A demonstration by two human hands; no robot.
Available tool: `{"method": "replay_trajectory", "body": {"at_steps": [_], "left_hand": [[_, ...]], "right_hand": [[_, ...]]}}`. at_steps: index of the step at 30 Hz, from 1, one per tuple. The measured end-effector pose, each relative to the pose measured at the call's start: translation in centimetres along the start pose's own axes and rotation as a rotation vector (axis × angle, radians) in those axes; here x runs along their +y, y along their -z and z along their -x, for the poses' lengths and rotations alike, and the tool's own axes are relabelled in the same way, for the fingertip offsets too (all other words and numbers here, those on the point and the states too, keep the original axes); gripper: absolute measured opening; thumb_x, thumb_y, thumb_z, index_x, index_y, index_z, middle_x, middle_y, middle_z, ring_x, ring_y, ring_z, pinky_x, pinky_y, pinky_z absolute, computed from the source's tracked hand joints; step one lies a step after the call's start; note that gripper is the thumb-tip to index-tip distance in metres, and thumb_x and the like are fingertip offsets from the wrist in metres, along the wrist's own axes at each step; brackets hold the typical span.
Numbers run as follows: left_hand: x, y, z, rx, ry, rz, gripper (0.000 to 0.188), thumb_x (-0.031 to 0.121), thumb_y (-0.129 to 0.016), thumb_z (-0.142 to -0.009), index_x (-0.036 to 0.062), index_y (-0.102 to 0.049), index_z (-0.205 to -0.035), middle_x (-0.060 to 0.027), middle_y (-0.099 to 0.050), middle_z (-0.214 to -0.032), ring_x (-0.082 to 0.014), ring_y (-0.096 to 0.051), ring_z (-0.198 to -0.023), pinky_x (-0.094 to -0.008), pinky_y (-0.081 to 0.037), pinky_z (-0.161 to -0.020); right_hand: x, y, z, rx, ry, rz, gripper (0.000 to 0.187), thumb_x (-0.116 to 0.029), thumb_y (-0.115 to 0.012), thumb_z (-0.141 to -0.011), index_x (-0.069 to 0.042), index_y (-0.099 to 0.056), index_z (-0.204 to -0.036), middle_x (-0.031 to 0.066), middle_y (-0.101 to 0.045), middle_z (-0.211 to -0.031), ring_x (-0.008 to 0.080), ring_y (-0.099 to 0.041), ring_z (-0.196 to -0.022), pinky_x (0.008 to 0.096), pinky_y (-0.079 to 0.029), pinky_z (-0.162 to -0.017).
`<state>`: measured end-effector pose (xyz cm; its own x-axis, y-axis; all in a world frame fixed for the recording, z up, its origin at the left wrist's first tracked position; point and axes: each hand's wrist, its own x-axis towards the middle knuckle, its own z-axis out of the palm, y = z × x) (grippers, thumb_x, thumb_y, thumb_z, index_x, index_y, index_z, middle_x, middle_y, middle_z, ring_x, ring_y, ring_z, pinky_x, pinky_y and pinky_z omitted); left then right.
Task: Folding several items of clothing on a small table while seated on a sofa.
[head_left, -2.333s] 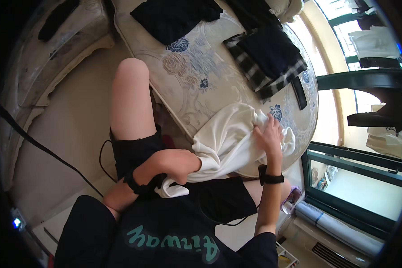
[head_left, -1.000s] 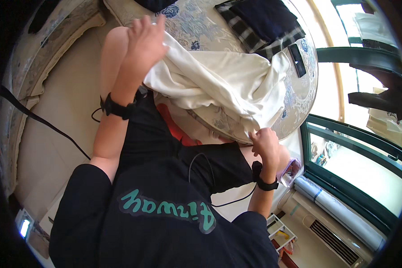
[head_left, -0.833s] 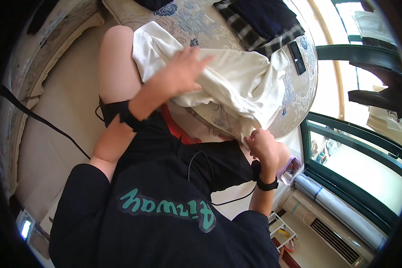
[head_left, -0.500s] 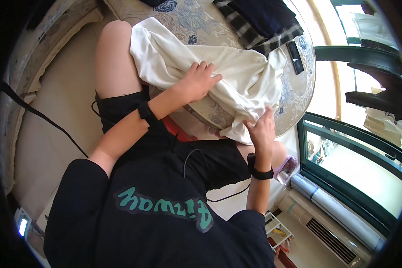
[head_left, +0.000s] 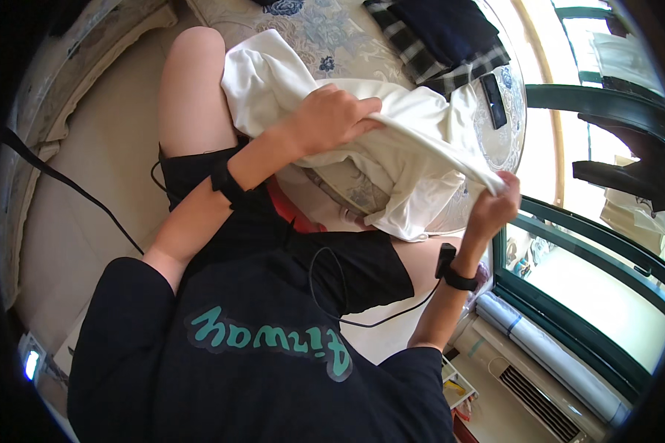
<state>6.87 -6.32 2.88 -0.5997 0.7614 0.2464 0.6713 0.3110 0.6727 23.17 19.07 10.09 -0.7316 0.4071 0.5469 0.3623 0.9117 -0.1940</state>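
White cloth (head_left: 414,151) between and under both hands, partly on floral counter (head_left: 347,37) ahead. Left hand (head_left: 334,118) pinching a fold; right hand (head_left: 499,201) closed on one end. Looks light, soft, limp; probably best gripped at edges, hands apart.

Holding a white cloth (head_left: 421,130) with left hand (head_left: 332,118) and right hand (head_left: 496,205), stretched between them. Covering part of flowered tabletop (head_left: 362,46), near black phone (head_left: 494,101).
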Motion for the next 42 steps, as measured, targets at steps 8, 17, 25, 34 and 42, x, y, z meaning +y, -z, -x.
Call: {"method": "replay_trajectory", "body": {"at_steps": [8, 17, 25, 34, 42], "left_hand": [[-1.0, 3.7, 1.7, -0.578, 0.045, -0.008, 0.022, 0.005, -0.066, -0.065, 0.0044, -0.059, -0.086, -0.0172, -0.062, -0.083, -0.0353, -0.061, -0.086, -0.0419, -0.047, -0.076], [-5.0, 5.9, 3.0, -0.247, -0.124, -0.184, 0.025, 0.0, -0.066, -0.061, 0.0064, -0.059, -0.084, -0.0069, -0.06, -0.097, -0.0264, -0.052, -0.106, -0.0403, -0.035, -0.099], [-5.5, 11.0, 2.7, -0.054, -0.241, -0.147, 0.014, 0.0, -0.064, -0.063, 0.0065, -0.053, -0.069, -0.0056, -0.056, -0.072, -0.0254, -0.056, -0.081, -0.0322, -0.045, -0.078], [-2.6, 17.6, 5.4, -0.03, -0.386, 0.359, 0.017, -0.004, -0.064, -0.063, 0.0028, -0.054, -0.075, -0.0084, -0.056, -0.074, -0.0215, -0.057, -0.067, -0.028, -0.045, -0.059], [-1.3, 22.2, 7.3, -0.96, -0.716, 0.676, 0.034, 0.02, -0.08, -0.071, 0.0007, -0.063, -0.094, -0.0077, -0.067, -0.083, -0.0197, -0.067, -0.072, -0.0239, -0.051, -0.059]], "right_hand": [[-1.8, 6.9, -1.2, -0.265, -0.028, -0.028, 0.018, 0.007, -0.053, -0.065, 0.002, -0.059, -0.082, 0.0149, -0.061, -0.074, 0.0288, -0.06, -0.07, 0.0338, -0.047, -0.067], [-1.7, 15.8, -1.8, -0.846, -0.013, -0.362, 0.021, -0.01, -0.06, -0.053, 0.005, -0.058, -0.067, 0.0085, -0.051, -0.057, 0.0176, -0.052, -0.05, 0.0264, -0.039, -0.05], [3.7, 20.6, -1.9, -0.827, 0.4, -1.423, 0.031, -0.019, -0.075, -0.074, -0.003, -0.055, -0.057, 0.0053, -0.056, -0.049, 0.0112, -0.052, -0.037, 0.0185, -0.039, -0.036], [2.2, 23.9, -0.2, -0.696, 0.586, -1.576, 0.031, -0.01, -0.055, -0.085, -0.01, -0.051, -0.055, -0.0004, -0.057, -0.05, 0.0071, -0.05, -0.038, 0.0169, -0.036, -0.04], [-4.9, 26.8, 5.1, 0.042, 0.288, -1.594, 0.043, -0.009, -0.053, -0.08, -0.018, -0.035, -0.042, -0.0083, -0.039, -0.042, 0.0067, -0.04, -0.037, 0.0192, -0.028, -0.039]]}}
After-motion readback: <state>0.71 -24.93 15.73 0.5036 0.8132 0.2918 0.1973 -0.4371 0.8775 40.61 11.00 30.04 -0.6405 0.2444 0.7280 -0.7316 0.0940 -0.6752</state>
